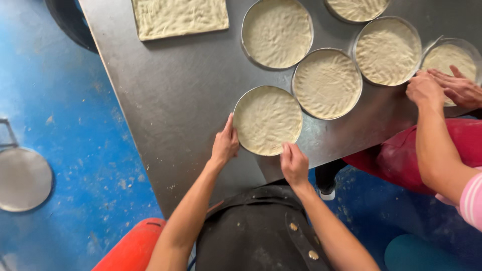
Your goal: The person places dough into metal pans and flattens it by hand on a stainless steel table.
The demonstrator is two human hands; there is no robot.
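A round metal pan filled with flattened, dimpled pale dough (267, 119) lies near the front edge of a steel table (175, 90). My left hand (225, 142) grips the pan's left rim with the thumb up along the edge. My right hand (293, 163) holds the pan's lower right rim, fingers curled over it. Both forearms reach up from the bottom of the view over my dark buttoned apron (261, 236).
Several more dough-filled round pans (327, 83) (277, 32) (387, 51) and a rectangular dough sheet (179, 16) lie further back. Another person's hands (442, 88) press dough in a pan at the right. An empty round pan (22, 178) sits over the blue floor at left.
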